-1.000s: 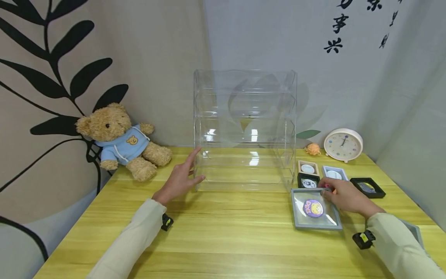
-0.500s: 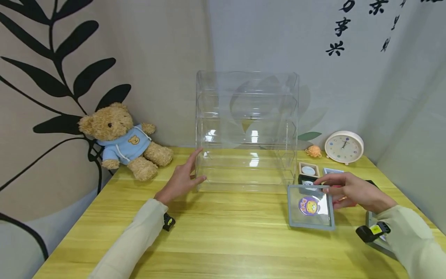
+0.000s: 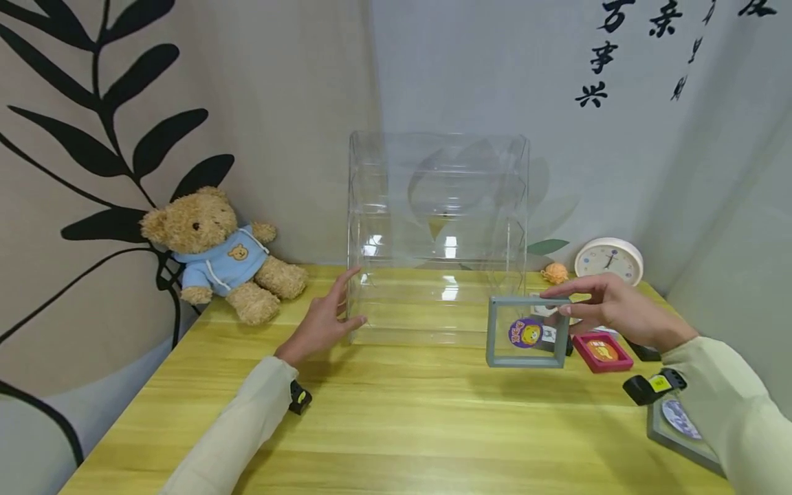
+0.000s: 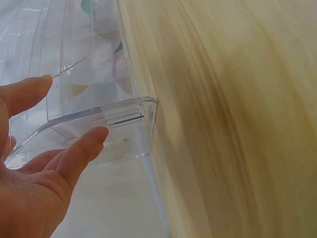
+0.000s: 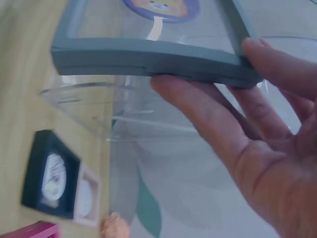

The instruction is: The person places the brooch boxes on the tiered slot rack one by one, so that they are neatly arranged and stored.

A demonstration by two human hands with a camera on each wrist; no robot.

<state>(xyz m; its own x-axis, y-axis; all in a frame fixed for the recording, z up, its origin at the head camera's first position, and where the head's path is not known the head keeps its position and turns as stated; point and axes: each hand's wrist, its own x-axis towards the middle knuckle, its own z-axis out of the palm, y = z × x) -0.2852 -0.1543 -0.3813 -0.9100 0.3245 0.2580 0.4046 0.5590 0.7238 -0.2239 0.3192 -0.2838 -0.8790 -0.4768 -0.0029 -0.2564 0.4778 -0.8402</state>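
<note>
My right hand [image 3: 619, 313] pinches the top right corner of a grey-blue display frame [image 3: 495, 333], holding it nearly upright above the table. Inside its clear window is a round purple badge [image 3: 524, 333] with a yellow cartoon figure. In the right wrist view, the thumb and fingers press on either side of the frame's edge [image 5: 148, 57]. A clear tiered rack [image 3: 439, 172] stands just behind and to the left of the frame. At the rack's left side is my left hand [image 3: 318, 323], fingers extended along the clear side panel [image 4: 124, 104].
A red frame [image 3: 603, 350] lies below my right hand, with a black frame [image 5: 52, 176] and a beige one [image 5: 86, 198] nearby. A larger grey frame [image 3: 687, 440] is partly under my right sleeve. Behind are a clock [image 3: 609, 260], an orange ball [image 3: 555, 273] and a teddy bear [image 3: 223, 254].
My right hand has lifted the grey-blue frame off the table, tilted it upright and moved it left toward the rack. The red frame has come into view. My left hand has stayed in place.
</note>
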